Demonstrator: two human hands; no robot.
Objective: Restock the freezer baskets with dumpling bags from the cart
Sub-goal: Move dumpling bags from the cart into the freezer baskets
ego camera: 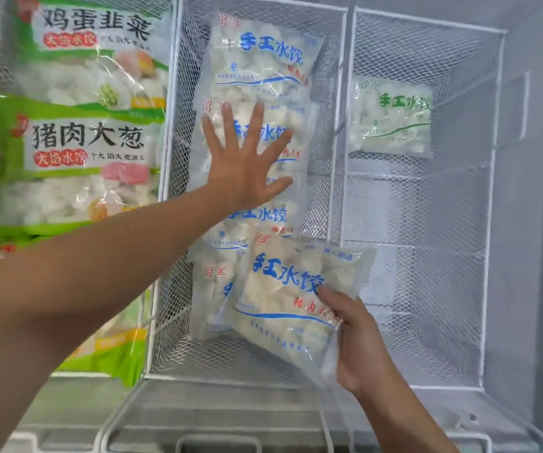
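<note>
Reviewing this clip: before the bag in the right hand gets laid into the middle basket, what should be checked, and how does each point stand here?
1. Right hand has a secure hold on the blue-print bag: ok, fingers curl round its lower right corner.
2. Bag matches the basket's stock: ok, the middle basket holds the same blue-print bags.
3. Left hand steadies the row: ok, it presses flat on the stacked bags.
4. Free spot for the new bag: ok, bare mesh shows at the near end of the basket.
5. Bag seal intact: cannot tell.
6. Right basket needs stock: ok, it holds only one green-print bag.
</note>
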